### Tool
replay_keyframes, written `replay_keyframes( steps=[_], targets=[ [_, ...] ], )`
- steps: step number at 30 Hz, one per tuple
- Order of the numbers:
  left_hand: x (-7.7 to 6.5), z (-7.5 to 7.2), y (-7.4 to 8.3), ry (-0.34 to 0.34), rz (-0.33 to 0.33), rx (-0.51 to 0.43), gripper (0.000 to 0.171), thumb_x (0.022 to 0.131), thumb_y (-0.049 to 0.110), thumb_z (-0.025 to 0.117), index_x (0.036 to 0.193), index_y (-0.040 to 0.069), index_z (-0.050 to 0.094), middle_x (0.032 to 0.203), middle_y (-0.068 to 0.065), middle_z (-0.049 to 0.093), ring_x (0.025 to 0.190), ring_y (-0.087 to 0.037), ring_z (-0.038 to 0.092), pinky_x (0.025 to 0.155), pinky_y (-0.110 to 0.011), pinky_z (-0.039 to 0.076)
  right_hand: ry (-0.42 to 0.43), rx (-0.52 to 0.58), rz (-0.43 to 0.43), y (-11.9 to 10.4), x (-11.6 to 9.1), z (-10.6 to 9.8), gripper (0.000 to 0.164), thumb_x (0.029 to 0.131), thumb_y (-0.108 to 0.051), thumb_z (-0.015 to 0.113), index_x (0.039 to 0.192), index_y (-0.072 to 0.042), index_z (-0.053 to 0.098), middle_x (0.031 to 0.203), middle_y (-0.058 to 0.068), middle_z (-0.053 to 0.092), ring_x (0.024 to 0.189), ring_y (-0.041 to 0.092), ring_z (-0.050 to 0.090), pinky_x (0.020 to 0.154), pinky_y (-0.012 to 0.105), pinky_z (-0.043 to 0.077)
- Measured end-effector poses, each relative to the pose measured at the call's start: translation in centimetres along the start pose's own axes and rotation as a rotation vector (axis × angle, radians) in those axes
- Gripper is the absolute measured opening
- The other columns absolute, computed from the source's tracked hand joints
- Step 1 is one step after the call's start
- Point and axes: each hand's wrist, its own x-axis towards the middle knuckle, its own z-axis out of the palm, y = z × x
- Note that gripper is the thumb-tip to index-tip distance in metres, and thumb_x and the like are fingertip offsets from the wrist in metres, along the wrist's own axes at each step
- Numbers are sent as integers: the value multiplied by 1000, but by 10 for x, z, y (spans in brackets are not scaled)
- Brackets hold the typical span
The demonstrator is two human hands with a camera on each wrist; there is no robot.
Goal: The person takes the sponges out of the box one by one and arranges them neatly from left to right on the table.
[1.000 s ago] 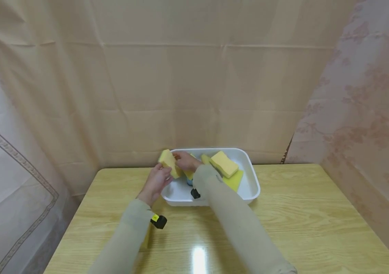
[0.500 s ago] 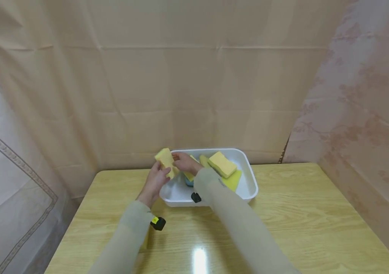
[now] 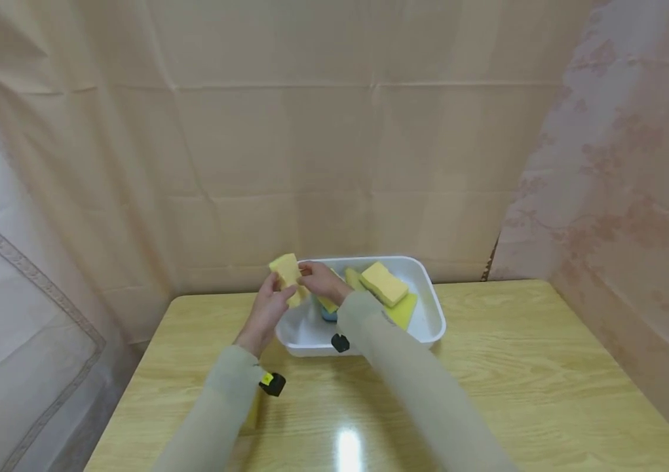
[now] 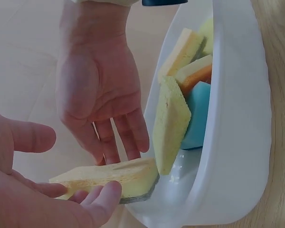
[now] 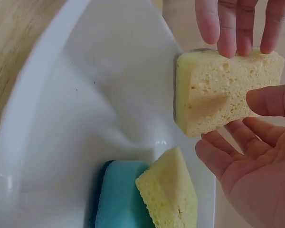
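Note:
A pale yellow scouring sponge (image 3: 289, 270) with a grey scrubbing side is held up over the left end of the white tray (image 3: 310, 349). My left hand (image 3: 267, 307) holds its left part, thumb towards the near face and fingers along the edge. From the other side, my right hand (image 3: 324, 282) has its fingertips at the sponge's right edge; in the right wrist view the thumb of that right hand (image 5: 254, 175) overlaps the porous face, with fingers just below. The left wrist view shows the sponge (image 4: 109, 175) between both hands, grey side downward.
Inside the tray are a blue sponge (image 4: 195, 114), a yellow sponge (image 4: 172, 121) leaning on it, another pale yellow sponge (image 3: 384, 283) and a flat bright yellow piece (image 3: 401, 310). A yellow item (image 3: 249, 416) lies partly behind my left forearm. A curtain (image 3: 334, 144) hangs behind the table.
The held sponge has turned slightly and now stands more upright, with both hands staying near it. The sponges in the tray have not visibly moved.

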Motion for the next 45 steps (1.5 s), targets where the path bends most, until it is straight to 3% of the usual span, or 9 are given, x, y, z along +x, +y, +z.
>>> replay_keyframes(
  steps=[6, 9, 15, 22, 35, 45],
  targets=[
    [1, 5, -3, 33, 38, 35, 77, 100, 18, 61, 161, 4, 16, 163, -23, 21, 147, -39, 26, 120, -50, 26, 57, 69, 20, 5, -13, -7, 49, 100, -12, 60, 146, 1, 49, 142, 21, 55, 132, 33, 51, 106, 42, 47],
    [-3, 6, -3, 59, 75, 79, 77, 100, 17, 62, 161, 3, 16, 161, -22, 26, 144, -38, 32, 117, -49, 32, 81, 147, 43, 1, -23, -8, 48, 101, -12, 59, 146, -1, 50, 140, 18, 56, 128, 32, 54, 102, 41, 50],
    [-10, -4, 2, 120, 162, 175, 77, 100, 20, 63, 160, 3, 19, 153, -20, 32, 137, -36, 36, 113, -50, 36, 113, 297, 24, -15, -33, -5, 44, 100, -10, 60, 143, -3, 53, 133, 15, 59, 118, 28, 59, 92, 38, 55],
    [-17, -12, 7, 164, 209, 222, 77, 99, 20, 63, 160, 3, 20, 149, -20, 34, 133, -33, 37, 111, -47, 37, 130, 326, 2, -26, -37, 1, 41, 101, -10, 60, 142, -5, 55, 130, 12, 60, 112, 23, 60, 89, 36, 56],
    [-19, -16, 10, 170, 251, 242, 75, 99, 18, 63, 159, 3, 23, 149, -23, 33, 133, -35, 38, 110, -46, 40, 112, 372, -32, -32, -45, -1, 39, 101, -7, 59, 140, -4, 57, 127, 14, 61, 104, 22, 61, 92, 48, 56],
    [-20, -15, 9, 153, 215, 224, 68, 99, 18, 63, 157, 7, 30, 148, -21, 35, 133, -34, 38, 111, -47, 38, 109, 414, -9, -27, -52, -1, 39, 101, -5, 59, 139, -4, 57, 123, 13, 62, 98, 22, 62, 92, 48, 56]
  ],
)
